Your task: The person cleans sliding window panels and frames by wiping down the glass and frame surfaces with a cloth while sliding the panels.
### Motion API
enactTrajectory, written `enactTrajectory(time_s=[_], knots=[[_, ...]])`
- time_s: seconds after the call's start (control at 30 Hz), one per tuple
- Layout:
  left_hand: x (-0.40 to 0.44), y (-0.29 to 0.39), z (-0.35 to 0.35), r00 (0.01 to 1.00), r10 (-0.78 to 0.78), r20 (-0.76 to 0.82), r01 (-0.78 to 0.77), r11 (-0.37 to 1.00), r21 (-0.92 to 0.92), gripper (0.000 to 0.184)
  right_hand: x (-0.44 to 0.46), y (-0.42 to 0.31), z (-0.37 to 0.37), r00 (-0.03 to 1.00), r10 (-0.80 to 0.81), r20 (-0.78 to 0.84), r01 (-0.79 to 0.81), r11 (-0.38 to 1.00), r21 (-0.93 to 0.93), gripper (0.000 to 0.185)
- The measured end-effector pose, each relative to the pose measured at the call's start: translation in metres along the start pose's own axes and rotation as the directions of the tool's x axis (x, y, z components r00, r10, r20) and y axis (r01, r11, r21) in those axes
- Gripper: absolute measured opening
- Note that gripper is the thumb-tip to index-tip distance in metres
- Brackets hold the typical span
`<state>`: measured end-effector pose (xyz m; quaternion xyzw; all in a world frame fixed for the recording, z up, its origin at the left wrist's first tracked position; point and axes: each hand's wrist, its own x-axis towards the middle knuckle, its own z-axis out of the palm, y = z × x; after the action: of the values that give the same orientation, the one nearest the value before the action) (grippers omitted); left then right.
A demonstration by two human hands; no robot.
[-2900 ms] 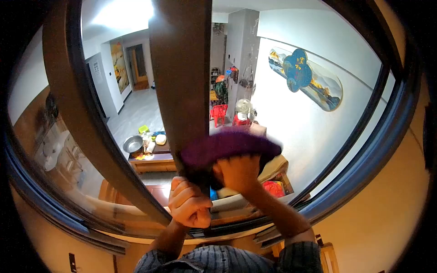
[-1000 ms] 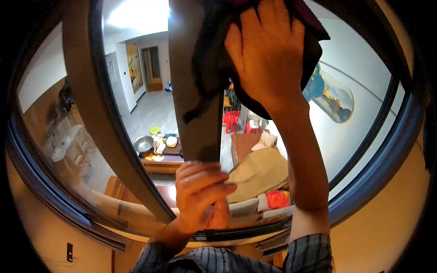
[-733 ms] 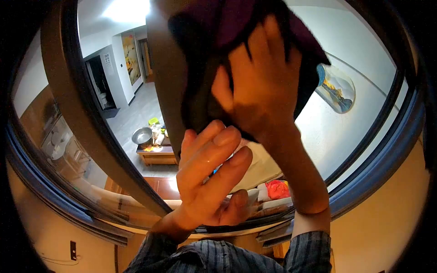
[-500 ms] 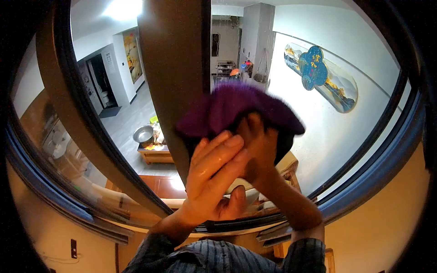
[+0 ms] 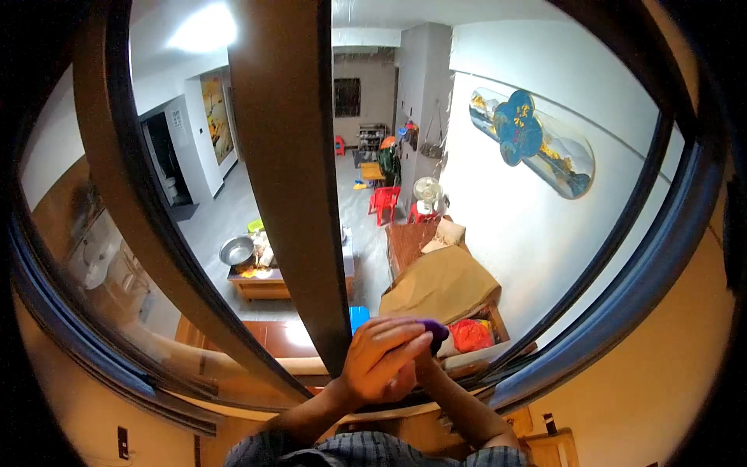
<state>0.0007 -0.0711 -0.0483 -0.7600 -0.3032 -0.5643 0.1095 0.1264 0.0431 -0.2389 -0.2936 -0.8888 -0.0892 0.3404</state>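
A purple cloth (image 5: 436, 331) is bunched small at the lower middle, close in front of the window. My left hand (image 5: 381, 354) lies over the bundle, its fingers side by side and curved across it. My right hand (image 5: 424, 366) is behind the left one and grips the cloth; most of its fingers are hidden. Both hands are together just above the bottom window frame, to the right of the dark upright frame (image 5: 292, 187).
Beyond the glass are a metal basin (image 5: 236, 251) on a low table, a red chair (image 5: 384, 202), a fan (image 5: 427, 191), a brown cover (image 5: 443, 284) and a red bag (image 5: 471, 336). The curved dark window frame (image 5: 615, 288) borders the right side.
Both hands have come down from the middle of the glass toward the bottom frame. The cloth, spread wide over my right hand before, is now gathered between the hands.
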Motion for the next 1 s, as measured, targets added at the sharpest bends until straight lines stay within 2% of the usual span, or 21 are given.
enactTrajectory(time_s=[0.03,0.1,0.17,0.23,0.27,0.33,0.4,0.43,0.53,0.6,0.67,0.8,0.83,0.9,0.97,1.0], knots=[[0.001,0.000,0.002,0.993,0.077,-0.088,-0.073,0.996,0.051,0.033,0.021,0.005,-0.013,0.997,0.006,-0.075,-0.009,0.999,-0.041,0.051],[-0.008,0.008,-0.008,0.991,0.098,-0.092,-0.091,0.993,0.078,0.032,0.077,0.012,-0.061,0.963,-0.011,-0.269,-0.031,0.988,-0.149,0.053],[-0.013,0.010,-0.016,0.988,0.120,-0.093,-0.114,0.991,0.070,0.032,0.149,0.017,-0.137,0.877,-0.087,-0.473,-0.044,0.965,-0.258,0.055],[-0.013,0.010,-0.020,0.977,0.166,-0.130,-0.160,0.985,0.056,0.034,0.216,0.008,-0.229,0.759,-0.223,-0.612,0.019,0.947,-0.322,0.055],[-0.013,0.011,-0.022,0.971,0.188,-0.150,-0.183,0.982,0.048,0.034,0.244,0.002,-0.265,0.714,-0.265,-0.648,0.038,0.939,-0.342,0.050],[-0.013,0.008,-0.034,0.948,0.222,-0.229,-0.209,0.975,0.081,0.033,0.302,0.008,-0.296,0.528,-0.475,-0.704,0.149,0.868,-0.474,0.047],[-0.009,0.009,-0.035,0.942,0.197,-0.271,-0.186,0.980,0.064,0.032,0.326,0.003,-0.331,0.484,-0.548,-0.683,0.210,0.830,-0.517,0.047],[-0.007,0.007,-0.030,0.949,0.196,-0.246,-0.190,0.981,0.050,0.030,0.328,-0.002,-0.341,0.395,-0.515,-0.761,0.197,0.856,-0.477,0.043],[-0.005,-0.006,-0.023,0.960,0.187,-0.209,-0.184,0.982,0.032,0.025,0.321,0.010,-0.341,0.514,-0.542,-0.665,0.089,0.805,-0.587,0.051],[0.003,-0.006,-0.012,0.964,0.156,-0.214,-0.150,0.988,0.045,0.023,0.302,0.022,-0.329,0.625,-0.535,-0.568,0.094,0.774,-0.626,0.048],[-0.001,-0.013,0.004,0.979,0.121,-0.165,-0.122,0.993,0.004,0.021,0.280,0.043,-0.308,0.668,-0.454,-0.590,0.130,0.851,-0.508,0.046],[0.020,-0.003,0.024,0.983,0.078,-0.164,-0.080,0.997,-0.003,0.016,0.224,0.051,-0.274,0.819,-0.316,-0.480,0.082,0.891,-0.447,0.051],[0.024,-0.002,0.028,0.983,0.085,-0.163,-0.087,0.996,-0.003,0.015,0.208,0.057,-0.259,0.867,-0.267,-0.421,0.070,0.902,-0.426,0.053],[0.029,0.001,0.036,0.981,0.102,-0.165,-0.103,0.995,-0.002,0.013,0.177,0.058,-0.242,0.984,-0.071,-0.165,0.009,0.937,-0.350,0.060],[0.028,0.003,0.033,0.986,0.094,-0.138,-0.091,0.995,0.028,0.013,0.146,0.056,-0.212,0.998,0.004,-0.060,-0.022,0.952,-0.304,0.066],[0.027,0.004,0.030,0.988,0.090,-0.125,-0.085,0.995,0.043,0.012,0.128,0.065,-0.180,0.985,-0.061,-0.164,0.009,0.952,-0.305,0.068]])
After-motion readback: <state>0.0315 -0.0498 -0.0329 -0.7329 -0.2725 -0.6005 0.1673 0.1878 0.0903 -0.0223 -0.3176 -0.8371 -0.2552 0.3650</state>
